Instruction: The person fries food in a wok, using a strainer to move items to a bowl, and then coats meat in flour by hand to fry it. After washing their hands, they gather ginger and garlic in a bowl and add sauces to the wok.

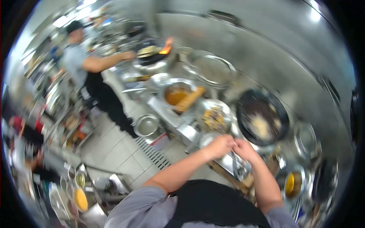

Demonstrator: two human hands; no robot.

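My left hand and my right hand are close together in front of my black apron, fingers closed and nearly touching. What they hold, if anything, is too small and blurred to make out. Just beyond and to the right of them, a black wok holds dark liquid and pale food. Behind my left hand stands a metal bowl of yellow and purple pieces. Metal utensils lie below my hands.
A pot of orange liquid has a wooden block across it. At the left, a co-worker holds a pan beside a flame. A metal pot stands near a floor grate. A bowl with yellow food sits right.
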